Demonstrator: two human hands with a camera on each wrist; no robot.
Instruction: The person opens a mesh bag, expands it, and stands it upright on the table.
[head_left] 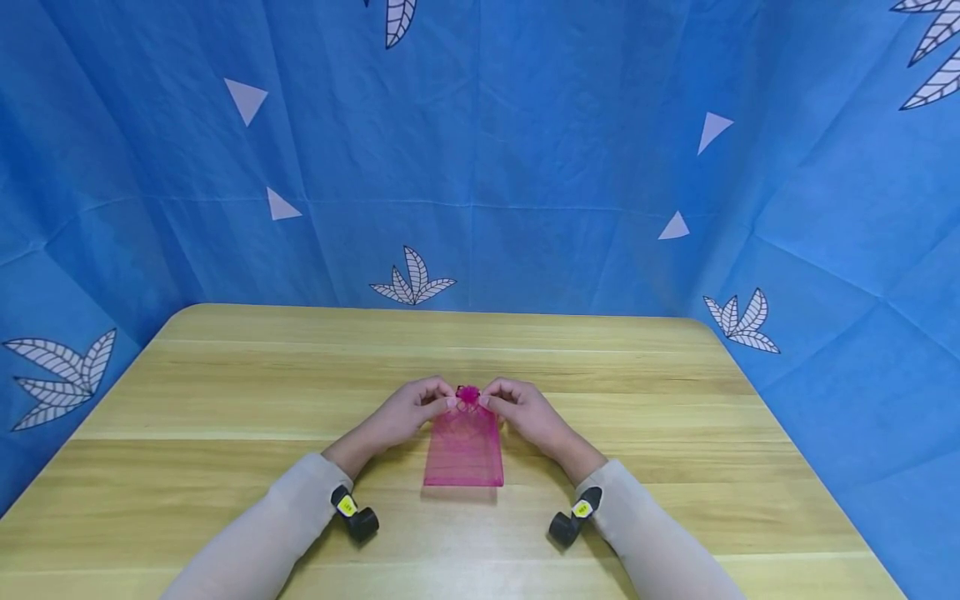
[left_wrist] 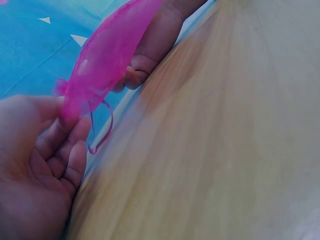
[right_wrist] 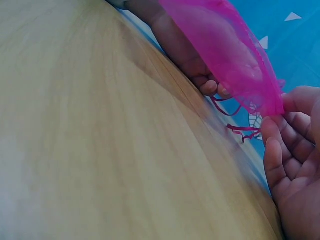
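We see the left hand [head_left: 405, 412] and right hand [head_left: 531, 415], each grip pinched on the far end of the sheer pink bag [head_left: 465, 454] (raised over the table [head_left: 202, 433]), and think uneven tugging could tear it or tangle its cord [left_wrist: 112, 120].

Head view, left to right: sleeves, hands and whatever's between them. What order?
Left sleeve → left hand → sheer pink pouch → right hand → right sleeve.

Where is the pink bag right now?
In the head view, the pink bag is at the lower middle, over the table, held at its top between the left hand and right hand.
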